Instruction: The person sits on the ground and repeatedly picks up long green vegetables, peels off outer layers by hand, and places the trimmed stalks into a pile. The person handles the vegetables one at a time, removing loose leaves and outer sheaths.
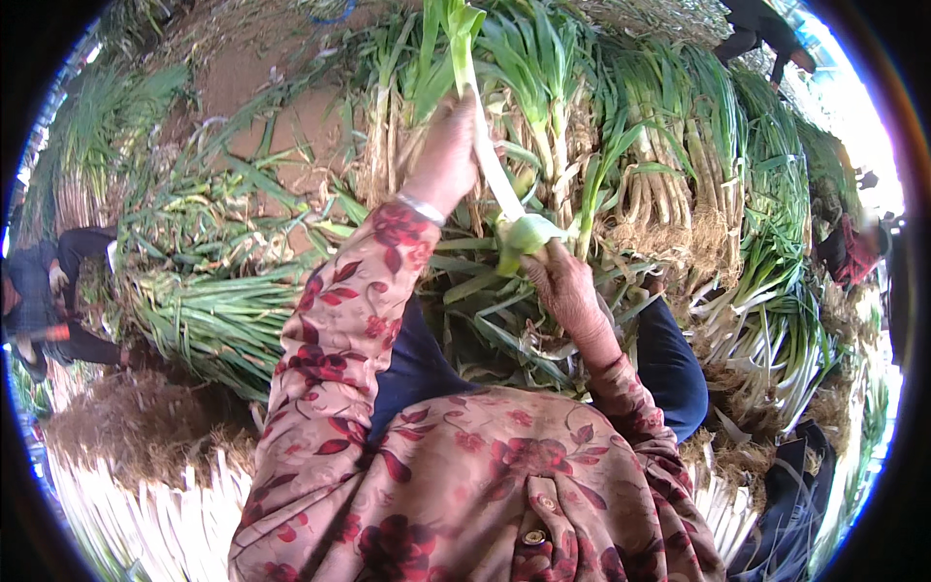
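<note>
My left hand (447, 149) grips a large green onion stalk (496, 171) near its leafy top, which points away from me. The shaft is white and smooth and slants down to the right. At its lower end my right hand (564, 284) pinches a loose green outer leaf (534, 233), folded over around the stalk. The root end is hidden behind that leaf and my fingers. Below my hands, between my knees, lie loose stripped leaves (502, 313).
Bundles of untrimmed green onions (654, 160) with dry roots stand ahead. Cleaned white stalks (764, 342) lie at right, with more rooted stalks (153, 502) at lower left. A leafy pile (218, 320) is at left. Other people (58, 291) work at both sides.
</note>
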Motion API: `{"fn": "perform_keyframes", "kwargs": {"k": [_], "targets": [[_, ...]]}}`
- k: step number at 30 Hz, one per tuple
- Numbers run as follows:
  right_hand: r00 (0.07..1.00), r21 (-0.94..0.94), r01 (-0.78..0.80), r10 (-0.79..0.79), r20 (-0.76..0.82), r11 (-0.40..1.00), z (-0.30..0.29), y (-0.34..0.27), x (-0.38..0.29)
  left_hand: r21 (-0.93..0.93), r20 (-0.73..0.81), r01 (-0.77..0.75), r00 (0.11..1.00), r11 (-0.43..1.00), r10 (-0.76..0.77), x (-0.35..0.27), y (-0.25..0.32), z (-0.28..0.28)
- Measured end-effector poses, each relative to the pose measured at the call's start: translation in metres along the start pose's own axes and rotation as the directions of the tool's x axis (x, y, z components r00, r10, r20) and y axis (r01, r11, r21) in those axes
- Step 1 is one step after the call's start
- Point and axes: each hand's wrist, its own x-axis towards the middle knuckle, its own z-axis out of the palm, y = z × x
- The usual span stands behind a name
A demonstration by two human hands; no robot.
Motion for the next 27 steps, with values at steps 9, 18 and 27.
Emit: {"fn": "perform_keyframes", "kwargs": {"k": [9,18,27], "targets": [[0.985,0.775,-0.142,0.007,0.175,0.616,-0.003,-0.014,0.057,-0.273,0.103,0.149,0.987,0.951,-0.125,0.018,0.015,-0.009],[0.968,0.214,-0.127,0.075,0.238,0.968,-0.052,0.037,-0.105,-0.31,-0.101,-0.184,0.982,0.933,0.16,0.06,0.103,-0.109],[0.977,-0.41,-0.047,0.127,0.171,0.911,-0.066,0.079,-0.111,-0.156,-0.257,-0.191,0.955,0.969,0.147,0.048,0.081,-0.08]]}}
